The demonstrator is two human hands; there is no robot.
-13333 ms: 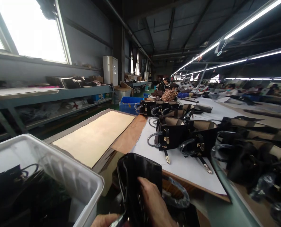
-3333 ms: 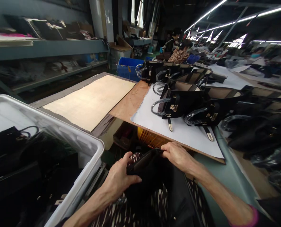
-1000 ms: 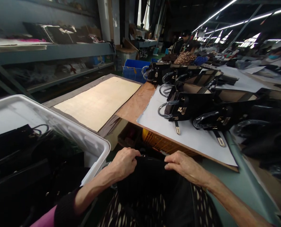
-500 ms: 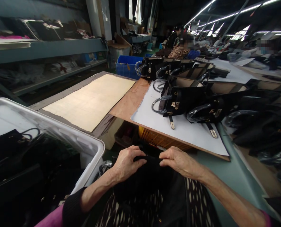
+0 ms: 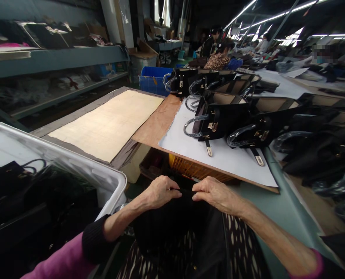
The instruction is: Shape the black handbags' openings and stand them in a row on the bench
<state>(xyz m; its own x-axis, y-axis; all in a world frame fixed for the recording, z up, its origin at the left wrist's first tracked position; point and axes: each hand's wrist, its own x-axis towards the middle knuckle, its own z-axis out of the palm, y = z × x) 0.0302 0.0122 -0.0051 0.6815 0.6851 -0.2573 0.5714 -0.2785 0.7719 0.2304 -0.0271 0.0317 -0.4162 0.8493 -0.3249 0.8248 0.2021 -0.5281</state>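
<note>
Head camera: I'm watching the left hand [image 5: 160,192] and right hand [image 5: 219,195] pinching the black handbag's [image 5: 184,213] edge, closer together than a second ago, probably working it inward.

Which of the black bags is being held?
The black bag at bottom centre, an edge pinched by left hand and right hand; other bags sit on the table or in the white bin.
</note>
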